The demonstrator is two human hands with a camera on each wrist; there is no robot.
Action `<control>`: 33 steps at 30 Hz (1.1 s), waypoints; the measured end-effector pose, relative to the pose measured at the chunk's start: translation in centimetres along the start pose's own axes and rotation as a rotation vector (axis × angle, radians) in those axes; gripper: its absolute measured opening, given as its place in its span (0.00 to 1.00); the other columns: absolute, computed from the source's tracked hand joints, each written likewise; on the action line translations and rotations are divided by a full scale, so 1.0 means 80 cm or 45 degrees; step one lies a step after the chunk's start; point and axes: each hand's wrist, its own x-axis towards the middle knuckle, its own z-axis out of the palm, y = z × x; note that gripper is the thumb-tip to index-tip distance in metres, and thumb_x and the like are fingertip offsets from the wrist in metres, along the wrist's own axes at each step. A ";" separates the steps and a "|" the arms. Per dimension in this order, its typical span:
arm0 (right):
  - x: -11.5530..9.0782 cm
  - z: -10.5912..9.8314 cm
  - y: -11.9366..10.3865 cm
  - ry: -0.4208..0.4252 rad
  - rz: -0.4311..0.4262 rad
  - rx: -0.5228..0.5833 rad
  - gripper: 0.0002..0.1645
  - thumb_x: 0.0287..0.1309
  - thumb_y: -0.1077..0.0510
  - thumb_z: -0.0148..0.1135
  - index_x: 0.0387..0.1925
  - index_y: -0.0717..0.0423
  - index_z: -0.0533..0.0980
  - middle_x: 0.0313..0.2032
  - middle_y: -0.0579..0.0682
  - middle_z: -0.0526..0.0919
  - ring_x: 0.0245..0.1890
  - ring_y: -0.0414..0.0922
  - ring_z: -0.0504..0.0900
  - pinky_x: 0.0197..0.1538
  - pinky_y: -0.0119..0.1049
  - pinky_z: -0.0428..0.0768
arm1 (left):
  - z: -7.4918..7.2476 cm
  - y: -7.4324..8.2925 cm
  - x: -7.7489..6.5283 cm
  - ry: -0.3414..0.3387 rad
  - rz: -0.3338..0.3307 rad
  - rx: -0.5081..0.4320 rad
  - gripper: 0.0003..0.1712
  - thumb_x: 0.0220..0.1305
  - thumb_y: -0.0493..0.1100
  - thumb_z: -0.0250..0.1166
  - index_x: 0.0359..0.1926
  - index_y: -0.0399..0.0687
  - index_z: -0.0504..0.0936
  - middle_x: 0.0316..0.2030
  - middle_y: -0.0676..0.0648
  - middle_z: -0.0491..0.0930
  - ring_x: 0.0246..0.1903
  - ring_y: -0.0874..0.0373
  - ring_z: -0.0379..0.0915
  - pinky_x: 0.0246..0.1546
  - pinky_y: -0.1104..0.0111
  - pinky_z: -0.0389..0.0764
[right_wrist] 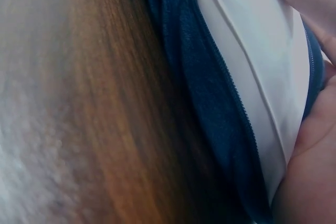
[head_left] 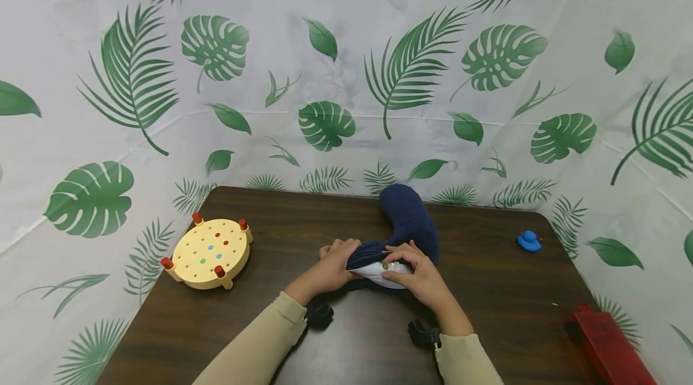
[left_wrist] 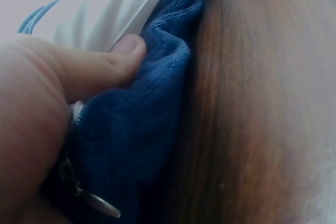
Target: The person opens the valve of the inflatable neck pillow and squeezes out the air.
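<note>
A navy-blue, curved neck pillow (head_left: 409,216) lies on the table, its zipped cover open along the near side. White inner lining (head_left: 373,272) shows through the gap, and zipper teeth (right_wrist: 231,85) edge the blue fabric in the right wrist view. My left hand (head_left: 332,266) grips the left end of the cover, thumb pressed on the blue cloth (left_wrist: 157,77). Close to that hand hangs a metal zipper pull (left_wrist: 100,204). At the right of the opening, my right hand (head_left: 419,274) holds the pillow with bent fingers over the white part; its exact hold is partly hidden.
On the left of the brown table (head_left: 292,216) stands a round yellow pegboard (head_left: 208,252) with red-topped posts. A small blue rubber duck (head_left: 529,241) sits at the far right. Nearer, a red box-like object (head_left: 612,343) lies by the right edge. Leaf-patterned cloth (head_left: 346,72) hangs behind.
</note>
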 end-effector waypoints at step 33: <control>-0.001 -0.001 -0.003 -0.019 0.055 0.052 0.16 0.58 0.57 0.83 0.46 0.39 0.88 0.62 0.50 0.89 0.70 0.54 0.81 0.82 0.21 0.41 | -0.007 0.007 -0.001 -0.065 -0.006 0.024 0.25 0.66 0.48 0.76 0.61 0.53 0.79 0.50 0.49 0.80 0.52 0.48 0.70 0.55 0.42 0.59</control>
